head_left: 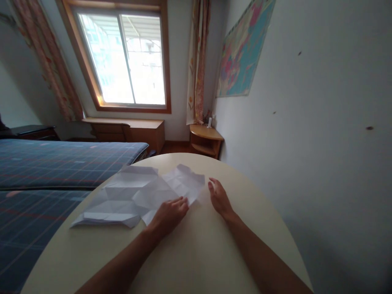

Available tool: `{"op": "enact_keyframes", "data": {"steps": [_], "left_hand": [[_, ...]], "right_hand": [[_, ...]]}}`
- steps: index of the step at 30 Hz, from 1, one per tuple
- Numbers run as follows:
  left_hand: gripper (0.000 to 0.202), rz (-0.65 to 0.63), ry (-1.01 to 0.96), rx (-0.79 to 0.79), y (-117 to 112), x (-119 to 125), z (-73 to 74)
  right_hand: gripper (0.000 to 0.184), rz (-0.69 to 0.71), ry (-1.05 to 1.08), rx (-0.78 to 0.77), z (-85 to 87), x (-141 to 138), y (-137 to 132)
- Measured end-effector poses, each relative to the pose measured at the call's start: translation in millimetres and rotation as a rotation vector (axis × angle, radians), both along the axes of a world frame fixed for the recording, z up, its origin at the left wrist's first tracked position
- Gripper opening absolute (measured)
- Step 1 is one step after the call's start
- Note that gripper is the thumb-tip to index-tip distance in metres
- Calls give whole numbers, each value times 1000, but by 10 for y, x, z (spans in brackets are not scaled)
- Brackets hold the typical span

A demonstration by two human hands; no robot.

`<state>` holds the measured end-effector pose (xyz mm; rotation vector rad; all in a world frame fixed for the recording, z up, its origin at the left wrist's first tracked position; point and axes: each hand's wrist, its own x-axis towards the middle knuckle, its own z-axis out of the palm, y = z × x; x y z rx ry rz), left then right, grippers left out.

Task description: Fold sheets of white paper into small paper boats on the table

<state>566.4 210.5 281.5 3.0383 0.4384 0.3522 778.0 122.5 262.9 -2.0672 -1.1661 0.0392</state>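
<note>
Two creased white paper sheets lie on a round cream table (196,253). The larger folded sheet (122,196) is to the left; a smaller crumpled sheet (176,185) overlaps it on the right. My left hand (170,214) rests flat on the near edge of the smaller sheet, fingers stretched out. My right hand (218,197) lies open on the bare tabletop just right of that sheet's corner, fingers extended, holding nothing.
A bed with a blue plaid cover (45,171) runs along the table's left side. A white wall (306,143) with a map (241,49) stands close on the right. A window (125,61), wooden desk (128,130) and corner shelf (205,139) are beyond.
</note>
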Motion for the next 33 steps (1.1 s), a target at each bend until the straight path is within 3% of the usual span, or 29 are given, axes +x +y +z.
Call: {"op": "enact_keyframes", "data": {"steps": [4, 7, 11, 13, 16, 18, 20, 24, 29, 33], "left_hand": [[26, -150, 6, -84, -114, 23, -172], [27, -236, -20, -120, -190, 2, -145], [26, -338, -13, -180, -265, -34, 10], [27, -282, -9, -241, -259, -34, 59], [26, -56, -86, -283, -168, -21, 8], [31, 116, -133, -231, -72, -18, -105], [49, 218, -101, -151, 18, -24, -239], [59, 289, 12, -87, 87, -31, -397], [58, 324, 44, -59, 40, -22, -353], [57, 319, 59, -49, 35, -22, -324]], "right_hand": [[55, -144, -73, 215, 127, -33, -80], [50, -10, -212, 221, 198, -195, -126], [47, 227, -318, 8, 121, -456, -112], [53, 241, -309, -166, 45, -522, -100], [61, 272, -269, -381, -25, -519, -105], [62, 313, -263, -422, -28, -477, -123], [63, 343, -261, -417, -9, -427, -144], [64, 326, -242, -437, 32, -366, -155], [66, 125, -215, -480, 43, -526, 5], [57, 267, -228, -390, 6, -740, 223]]}}
